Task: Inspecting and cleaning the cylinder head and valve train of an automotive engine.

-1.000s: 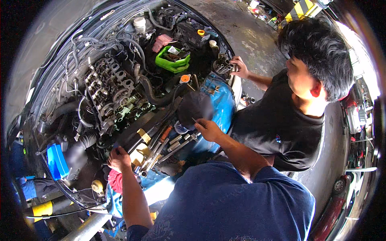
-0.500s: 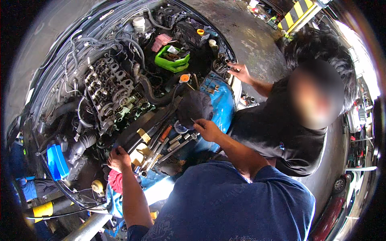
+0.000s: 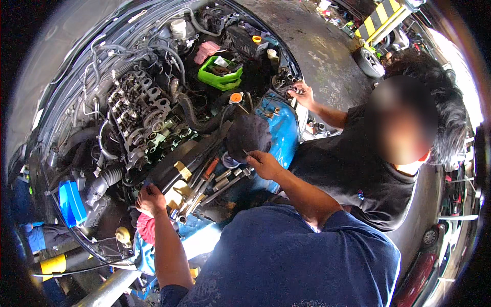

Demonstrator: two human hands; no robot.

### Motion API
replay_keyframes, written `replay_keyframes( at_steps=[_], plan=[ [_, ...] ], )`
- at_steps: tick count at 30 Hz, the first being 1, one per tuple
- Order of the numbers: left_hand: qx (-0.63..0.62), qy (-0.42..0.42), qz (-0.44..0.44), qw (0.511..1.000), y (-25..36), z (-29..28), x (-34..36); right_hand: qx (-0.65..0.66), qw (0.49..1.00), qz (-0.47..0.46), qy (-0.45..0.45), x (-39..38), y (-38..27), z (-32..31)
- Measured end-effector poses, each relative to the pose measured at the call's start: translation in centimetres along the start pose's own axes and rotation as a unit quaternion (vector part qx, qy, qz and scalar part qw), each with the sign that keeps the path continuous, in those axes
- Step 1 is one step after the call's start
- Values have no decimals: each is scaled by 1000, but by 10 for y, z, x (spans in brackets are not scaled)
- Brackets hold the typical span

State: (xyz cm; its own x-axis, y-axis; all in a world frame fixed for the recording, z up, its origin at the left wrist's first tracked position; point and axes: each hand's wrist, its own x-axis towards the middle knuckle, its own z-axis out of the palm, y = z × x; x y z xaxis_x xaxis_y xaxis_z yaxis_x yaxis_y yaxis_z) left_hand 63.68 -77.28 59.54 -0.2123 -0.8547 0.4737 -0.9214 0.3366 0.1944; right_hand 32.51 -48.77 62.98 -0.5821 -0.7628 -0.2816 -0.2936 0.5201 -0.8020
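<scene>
Slippage from the right hand (image 3: 263,165), whose fingertips pinch a thin piece (image 3: 246,152) above the near edge of the engine bay (image 3: 257,92), could lose it among loose tools (image 3: 226,186) or down beside the exposed engine (image 3: 140,110). Fingers of the left hand (image 3: 151,202) curl by a red cloth (image 3: 147,228); whether they close on anything, I cannot tell. A dark cloth-like piece (image 3: 248,135) blocks the space beyond the pinch; a co-worker's hand (image 3: 302,95) crowds the bay's right edge, past a green tray (image 3: 218,83).

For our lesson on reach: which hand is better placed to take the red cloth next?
Probably the left hand: it is beside the red cloth, while the right hand, farther off, pinches a thin piece.
</scene>
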Motion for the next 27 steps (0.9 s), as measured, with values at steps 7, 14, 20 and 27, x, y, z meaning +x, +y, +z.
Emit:
replay_keyframes(
  at_steps=[7, 14, 20, 27],
  plan=[
    [-1, -1, 4, 1000, 2, -2, 1, 1, 1000, 22, 5, -2, -2, 0],
    [-22, -27, -13, 999, 1, -1, 2, 6, 1000, -3, -3, 0, 0, -2],
    [6, -5, 3, 1000, 4, -4, 2, 45, 997, 44, -35, 5, 0, 0],
    [24, -15, -24, 999, -1, -5, 5, -8, 997, -53, -62, 12, -10, 0]
  ],
)
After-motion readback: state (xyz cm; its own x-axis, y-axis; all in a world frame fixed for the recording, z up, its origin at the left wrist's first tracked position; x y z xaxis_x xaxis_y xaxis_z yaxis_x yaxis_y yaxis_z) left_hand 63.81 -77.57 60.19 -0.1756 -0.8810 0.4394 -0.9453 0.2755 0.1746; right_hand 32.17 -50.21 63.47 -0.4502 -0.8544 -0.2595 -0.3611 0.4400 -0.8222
